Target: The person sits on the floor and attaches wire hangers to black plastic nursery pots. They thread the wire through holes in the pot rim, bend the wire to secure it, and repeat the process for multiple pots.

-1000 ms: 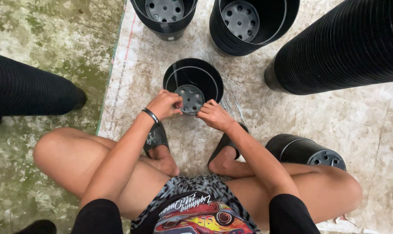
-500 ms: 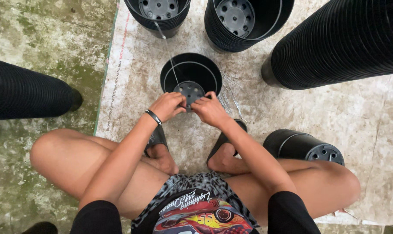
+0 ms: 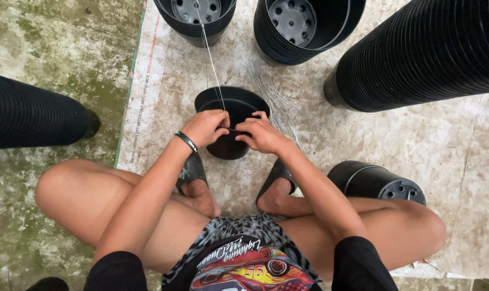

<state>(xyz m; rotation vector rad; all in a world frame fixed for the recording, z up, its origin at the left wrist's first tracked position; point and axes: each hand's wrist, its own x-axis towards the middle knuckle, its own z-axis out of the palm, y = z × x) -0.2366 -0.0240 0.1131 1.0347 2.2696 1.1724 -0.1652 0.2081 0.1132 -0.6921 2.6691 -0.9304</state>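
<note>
A black plastic plant pot stands on the mat in front of my feet. Both hands are over its near rim. My left hand, with a dark wristband, pinches a thin metal wire that runs up and away from the pot. My right hand grips the pot's near edge and the same wire where it meets the rim. The pot's base is hidden behind my hands.
Two stacks of black pots stand upright at the top. Long stacks lie on their sides at right and left. Another pot lies by my right knee. Loose wires lie on the worn mat.
The pot has tipped so its perforated bottom no longer shows. My hands have closed together on the near rim, and the wire now stands taut upward from my left hand.
</note>
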